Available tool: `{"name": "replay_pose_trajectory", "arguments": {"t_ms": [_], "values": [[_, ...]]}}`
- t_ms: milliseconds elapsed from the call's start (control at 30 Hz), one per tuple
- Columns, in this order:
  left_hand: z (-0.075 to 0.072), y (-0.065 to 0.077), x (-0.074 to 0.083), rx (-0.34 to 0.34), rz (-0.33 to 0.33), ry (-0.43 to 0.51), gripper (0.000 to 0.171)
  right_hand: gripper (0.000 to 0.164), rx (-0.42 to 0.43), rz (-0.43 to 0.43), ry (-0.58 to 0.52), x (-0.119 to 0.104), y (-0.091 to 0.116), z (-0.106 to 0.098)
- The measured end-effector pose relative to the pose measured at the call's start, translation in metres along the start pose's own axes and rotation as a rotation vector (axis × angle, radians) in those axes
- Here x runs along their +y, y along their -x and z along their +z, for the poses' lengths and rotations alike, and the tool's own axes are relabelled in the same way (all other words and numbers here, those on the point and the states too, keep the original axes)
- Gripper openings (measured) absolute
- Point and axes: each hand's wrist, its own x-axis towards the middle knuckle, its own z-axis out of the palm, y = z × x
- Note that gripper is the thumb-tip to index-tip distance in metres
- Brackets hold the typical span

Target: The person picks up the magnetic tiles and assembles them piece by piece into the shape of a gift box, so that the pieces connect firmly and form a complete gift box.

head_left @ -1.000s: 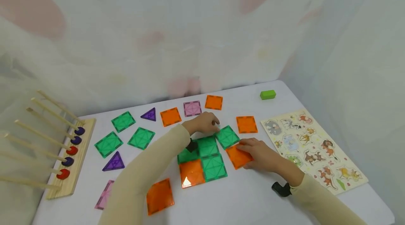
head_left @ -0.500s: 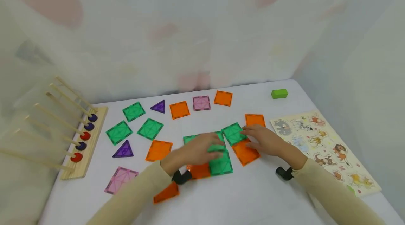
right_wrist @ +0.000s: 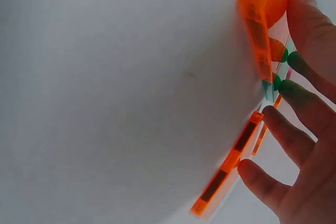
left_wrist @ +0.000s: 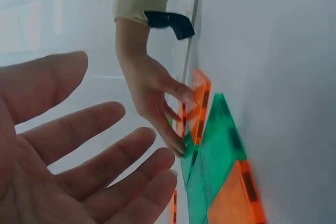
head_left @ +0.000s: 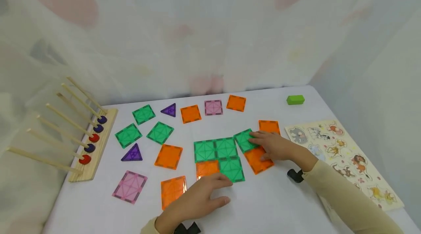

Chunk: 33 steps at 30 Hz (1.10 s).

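Observation:
My right hand (head_left: 277, 146) rests its outstretched fingertips on a green square magnetic tile (head_left: 242, 141), with the thumb over an orange square tile (head_left: 258, 164) joined to it. In the right wrist view, the fingers (right_wrist: 299, 103) are spread along the tile edges. Left of that pair lies a block of three green tiles (head_left: 225, 148) and one orange tile (head_left: 206, 168), set two by two. My left hand (head_left: 200, 198) is held near the block's front side, fingers extended. Nothing shows in its palm (left_wrist: 47, 182) in the left wrist view.
Loose orange, green and pink (head_left: 130, 187) square tiles and purple triangles (head_left: 133, 153) lie around. A wooden peg rack (head_left: 102, 146) with red and blue beads stands left. An animal puzzle board (head_left: 345, 164) lies right, with a green block (head_left: 295, 99) behind it.
My left hand has come back from behind the tile block, over it, to its front. My right hand stays at the green and orange pair, its fingers now on the green tile. The view has shifted.

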Motion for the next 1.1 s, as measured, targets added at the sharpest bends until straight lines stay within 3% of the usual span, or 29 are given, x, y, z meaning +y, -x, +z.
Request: {"name": "replay_pose_trajectory", "arguments": {"t_ms": [67, 133, 300, 433, 533, 700, 833, 1100], "values": [[-0.001, -0.008, 0.003, 0.020, -0.031, -0.032, 0.037, 0.067, 0.012, -0.008, 0.007, 0.000, -0.002, -0.001], [0.005, -0.027, 0.013, 0.000, -0.058, -0.117, 0.040, 0.061, 0.036, -0.009, -0.005, 0.001, -0.004, -0.003], [0.049, -0.093, 0.035, -0.109, -0.081, -0.473, 0.063, 0.050, 0.132, -0.006, -0.017, 0.002, -0.021, -0.002], [0.074, -0.120, 0.035, -0.162, -0.131, -0.717, 0.066, 0.049, 0.151, -0.006, 0.010, 0.000, -0.037, 0.002], [0.076, -0.125, 0.035, -0.166, -0.118, -0.784, 0.062, 0.046, 0.175, 0.039, -0.003, 0.004, -0.045, -0.002], [0.068, -0.121, 0.036, -0.196, -0.036, -0.688, 0.061, 0.046, 0.187, 0.095, -0.021, 0.012, -0.048, -0.008], [0.071, -0.115, 0.036, -0.239, 0.018, -0.649, 0.059, 0.045, 0.185, 0.105, -0.010, 0.010, -0.051, -0.007], [0.072, -0.098, 0.034, -0.241, 0.041, -0.631, 0.053, 0.045, 0.236, 0.147, 0.068, 0.012, -0.053, -0.008]]}}
